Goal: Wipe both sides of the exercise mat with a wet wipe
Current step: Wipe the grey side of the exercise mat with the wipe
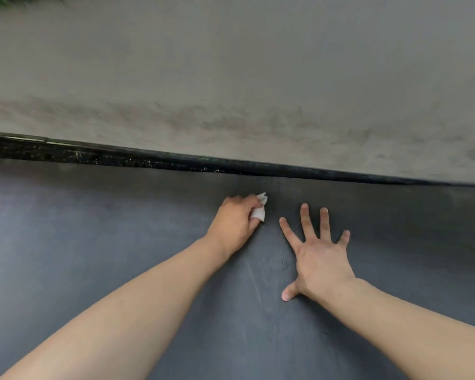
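Left hand [235,222] is clutching the bunched white wet wipe [259,211] on the dark grey rubbery exercise mat [93,242], right hand [320,256] is lying splayed flat, holding nothing; probably best overlapping strokes with firm pressure

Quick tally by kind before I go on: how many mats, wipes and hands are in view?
Exercise mat: 1
Wet wipe: 1, in the grip of the left hand
Hands: 2, the right hand flat on the mat
Total: 4

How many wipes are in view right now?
1. The wipe is bunched in the left hand on the mat near its far edge. The right hand lies flat and holds none.
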`<action>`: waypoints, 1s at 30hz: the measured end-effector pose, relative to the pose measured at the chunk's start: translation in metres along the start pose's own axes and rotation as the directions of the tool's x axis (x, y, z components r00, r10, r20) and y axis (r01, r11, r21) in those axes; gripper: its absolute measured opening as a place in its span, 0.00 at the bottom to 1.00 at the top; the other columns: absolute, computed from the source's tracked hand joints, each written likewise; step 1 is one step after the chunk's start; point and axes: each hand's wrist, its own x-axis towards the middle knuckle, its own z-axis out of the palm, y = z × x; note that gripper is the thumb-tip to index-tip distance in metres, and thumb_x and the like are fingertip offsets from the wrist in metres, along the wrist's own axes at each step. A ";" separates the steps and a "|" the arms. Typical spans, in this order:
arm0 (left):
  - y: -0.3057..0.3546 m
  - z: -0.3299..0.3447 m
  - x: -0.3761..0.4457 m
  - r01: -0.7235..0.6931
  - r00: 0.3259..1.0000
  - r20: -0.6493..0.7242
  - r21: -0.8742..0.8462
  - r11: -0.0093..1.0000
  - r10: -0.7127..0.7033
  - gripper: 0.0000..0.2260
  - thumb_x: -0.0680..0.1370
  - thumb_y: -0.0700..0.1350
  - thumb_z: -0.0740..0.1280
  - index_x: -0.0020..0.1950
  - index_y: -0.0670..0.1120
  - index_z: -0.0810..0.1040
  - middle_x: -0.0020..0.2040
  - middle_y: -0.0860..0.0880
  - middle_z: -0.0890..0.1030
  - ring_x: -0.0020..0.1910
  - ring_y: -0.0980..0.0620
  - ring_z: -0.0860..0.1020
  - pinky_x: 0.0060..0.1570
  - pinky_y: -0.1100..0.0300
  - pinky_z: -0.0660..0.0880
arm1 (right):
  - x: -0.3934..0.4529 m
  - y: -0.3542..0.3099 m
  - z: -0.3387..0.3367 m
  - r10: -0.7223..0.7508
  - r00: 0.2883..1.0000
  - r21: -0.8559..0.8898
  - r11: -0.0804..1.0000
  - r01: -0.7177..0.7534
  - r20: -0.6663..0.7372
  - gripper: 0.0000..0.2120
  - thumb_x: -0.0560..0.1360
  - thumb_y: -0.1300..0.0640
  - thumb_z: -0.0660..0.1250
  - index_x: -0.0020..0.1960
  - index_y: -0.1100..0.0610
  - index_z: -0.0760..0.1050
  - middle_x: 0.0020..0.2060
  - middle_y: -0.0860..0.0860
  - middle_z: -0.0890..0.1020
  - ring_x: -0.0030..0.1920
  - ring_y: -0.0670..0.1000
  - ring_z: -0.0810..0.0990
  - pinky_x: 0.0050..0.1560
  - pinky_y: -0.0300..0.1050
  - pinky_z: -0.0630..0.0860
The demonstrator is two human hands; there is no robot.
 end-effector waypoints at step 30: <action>-0.026 -0.012 0.036 0.064 0.967 -0.251 0.096 0.993 -0.038 0.06 0.78 0.45 0.68 0.50 0.43 0.80 0.41 0.43 0.84 0.41 0.38 0.81 0.41 0.52 0.73 | -0.006 -0.005 0.000 0.059 0.997 0.073 0.996 -0.055 -0.054 0.81 0.52 0.27 0.82 0.82 0.42 0.27 0.81 0.53 0.27 0.81 0.65 0.30 0.75 0.82 0.49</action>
